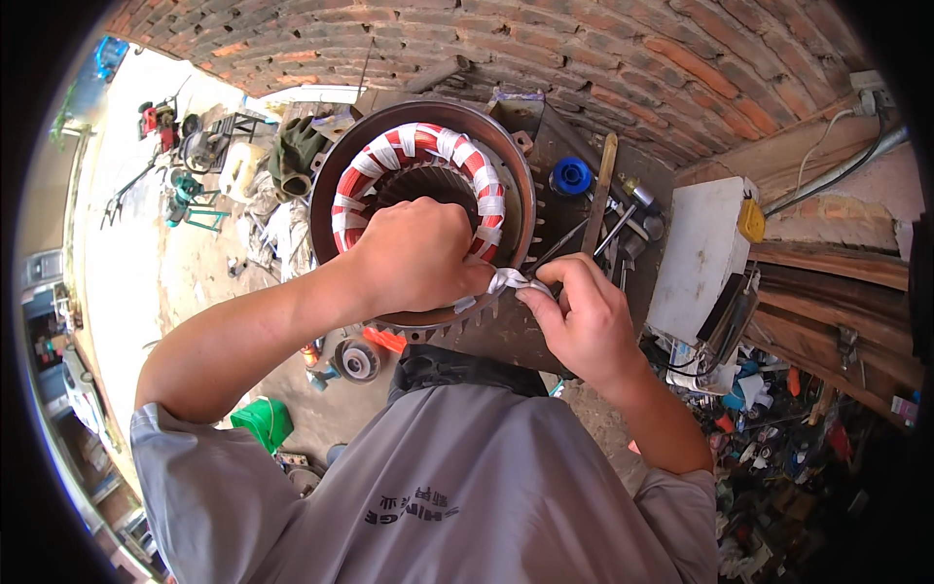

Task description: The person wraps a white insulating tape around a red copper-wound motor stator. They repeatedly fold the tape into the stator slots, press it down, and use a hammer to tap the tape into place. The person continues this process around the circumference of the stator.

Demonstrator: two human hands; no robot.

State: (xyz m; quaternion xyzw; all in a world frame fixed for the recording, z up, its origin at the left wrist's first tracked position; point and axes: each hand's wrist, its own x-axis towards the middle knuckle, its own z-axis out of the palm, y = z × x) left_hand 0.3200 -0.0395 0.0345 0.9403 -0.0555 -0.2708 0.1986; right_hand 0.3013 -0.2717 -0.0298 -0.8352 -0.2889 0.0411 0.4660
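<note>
Both hands pinch one strip of white tape (508, 280), stretched short between them. The left hand (413, 255) is closed on its end at the motor winding's (418, 146) five o'clock edge; the right hand (582, 313) grips the free end, toward four o'clock from there. The tape's long axis runs roughly three to nine o'clock. The left hand sits nearer the red-and-white winding, inside the round motor housing (326, 175). Tools (603, 209) lie at one o'clock.

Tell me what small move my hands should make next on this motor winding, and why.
Probably pull the white tape snug with the right hand: it spans between both hands, while the left hand rests on the red-and-white coil, wrapped elsewhere.
</note>
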